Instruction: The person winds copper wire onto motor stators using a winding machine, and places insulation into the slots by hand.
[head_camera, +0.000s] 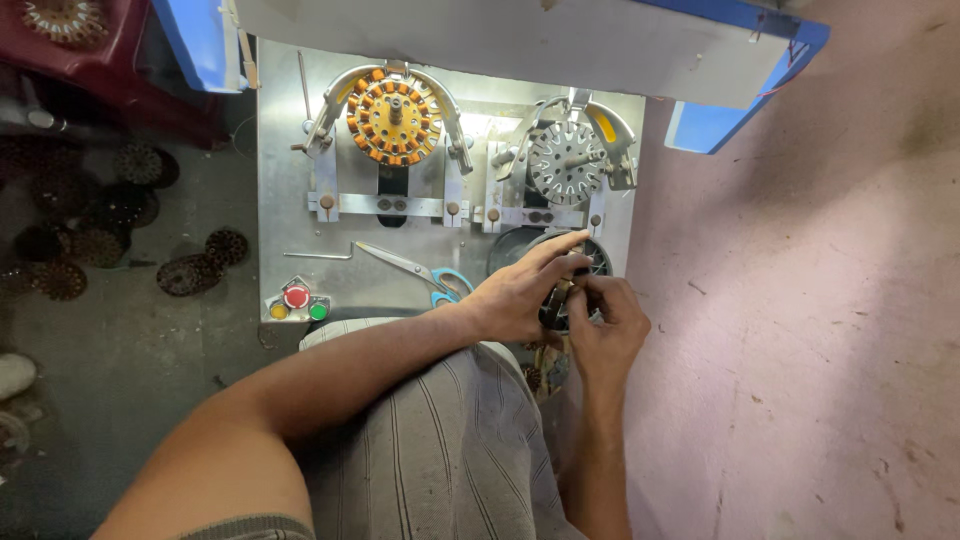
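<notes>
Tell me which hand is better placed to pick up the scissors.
Left, probably. The left hand lies right beside the scissors on the metal plate; the right hand sits farther away, fingers on the dark round part.

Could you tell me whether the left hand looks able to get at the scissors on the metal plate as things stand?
Probably yes. The scissors lie bare on the metal plate, just beside the left hand, with nothing between them. That hand is, however, busy on a dark round part together with the right hand.

Dark round part (556, 303): mostly hidden between left hand (520, 296) and right hand (605, 318); grip unclear. Scissors (425, 273): blue handle partly behind left wrist. Stacked discs (65, 20): cut by top edge. Floor discs (95, 215): dim, blurred, uncountable.
</notes>
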